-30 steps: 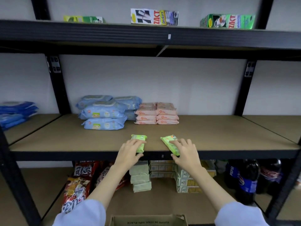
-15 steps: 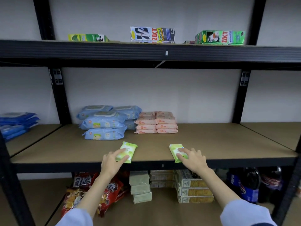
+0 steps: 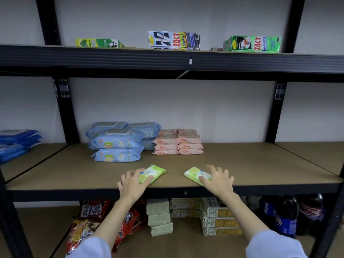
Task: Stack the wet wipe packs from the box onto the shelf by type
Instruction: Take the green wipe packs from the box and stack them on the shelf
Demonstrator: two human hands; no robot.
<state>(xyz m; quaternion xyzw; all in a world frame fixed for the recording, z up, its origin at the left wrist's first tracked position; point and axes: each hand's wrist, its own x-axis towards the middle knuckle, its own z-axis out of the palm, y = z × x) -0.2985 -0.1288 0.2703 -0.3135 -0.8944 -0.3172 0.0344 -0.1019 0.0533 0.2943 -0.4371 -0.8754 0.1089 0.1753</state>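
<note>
Two small green wet wipe packs lie flat near the front edge of the middle shelf (image 3: 251, 164). My left hand (image 3: 133, 183) has splayed fingers, and its thumb rests on the near end of the left green pack (image 3: 154, 171). My right hand (image 3: 218, 180) is also spread, with its thumb lying on the near end of the right green pack (image 3: 194, 173). Further back stand a stack of large blue wipe packs (image 3: 117, 144) and, to its right, two stacks of pink wipe packs (image 3: 177, 142). The box is out of view.
Toothpaste boxes (image 3: 174, 40) sit on the top shelf. Dark blue packs (image 3: 16, 142) lie in the left bay. Below are snack bags (image 3: 89, 220), boxed goods (image 3: 217, 218) and soda bottles (image 3: 279, 215). Black uprights frame the bay.
Both hands carried the green packs further onto the shelf and laid them flat. The fingers have spread off the packs. The view has tilted up and the box has left the frame.
</note>
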